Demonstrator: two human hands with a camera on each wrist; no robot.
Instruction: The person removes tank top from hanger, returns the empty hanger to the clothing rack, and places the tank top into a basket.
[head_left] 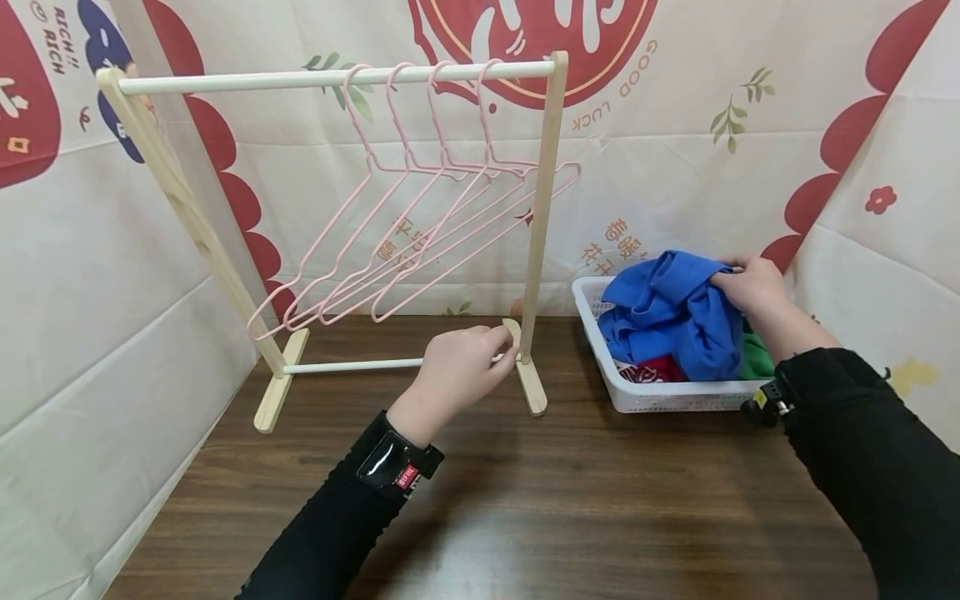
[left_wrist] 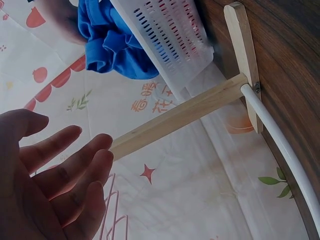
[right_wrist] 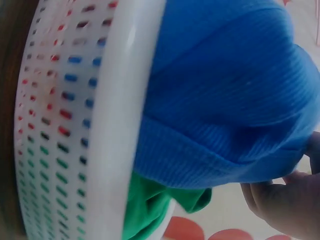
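Note:
My right hand [head_left: 752, 287] pinches a bunched blue cloth garment [head_left: 667, 312] at its upper right side. Most of that garment lies heaped over the white plastic basket [head_left: 682, 398], on top of a green cloth [head_left: 756, 358] and a dark red one [head_left: 652, 369]. In the right wrist view, the fingers [right_wrist: 270, 192] grip the lower edge of the blue fabric. My left hand [head_left: 465, 367] hovers in front of the rack's right foot, holding nothing. Its fingers [left_wrist: 75, 175] are spread and loosely bent in the left wrist view.
A wooden rack [head_left: 543, 208] with a white top rod [head_left: 247, 82] stands at the back left. Several pink hangers [head_left: 408, 167] hang toward the rod's right end. A printed cloth backdrop [head_left: 675, 167] encloses the brown wood-grain table [head_left: 585, 500].

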